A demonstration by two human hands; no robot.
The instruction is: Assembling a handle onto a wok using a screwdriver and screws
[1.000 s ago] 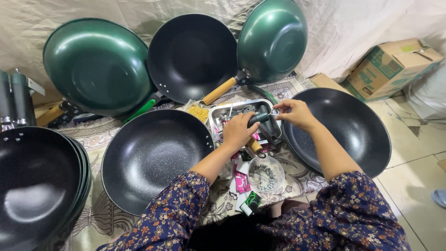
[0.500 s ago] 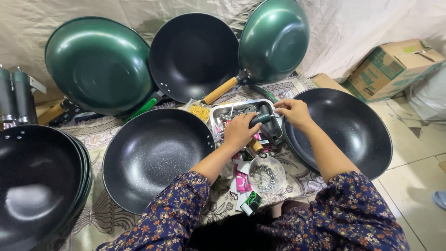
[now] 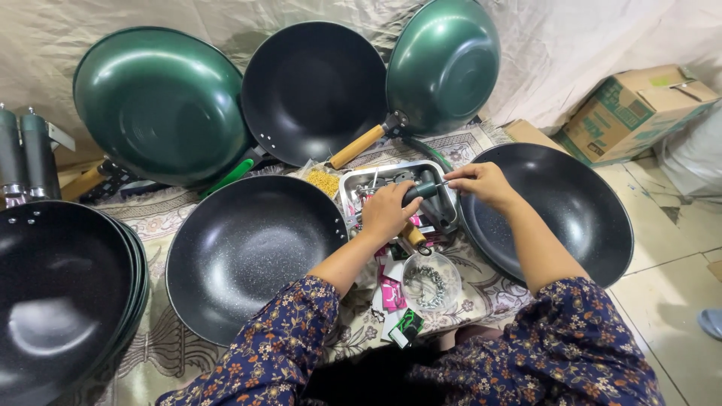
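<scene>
Nearest to us, our floral sleeves reach forward over a patterned mat on the floor. Just past them a small clear bowl of metal washers sits among pink and green packets. Our left hand is clamped around a dark pan handle, held above a steel tray of small hardware. Our right hand pinches its fingertips together at the handle's metal end; what lies between them is too small to tell. To the left of the tray lies a black speckled wok, and to the right another black wok, under our right forearm. At far left we see a stack of black woks. Farther back, two green woks and a black wok lean against a draped cloth, with a cardboard box at right.
</scene>
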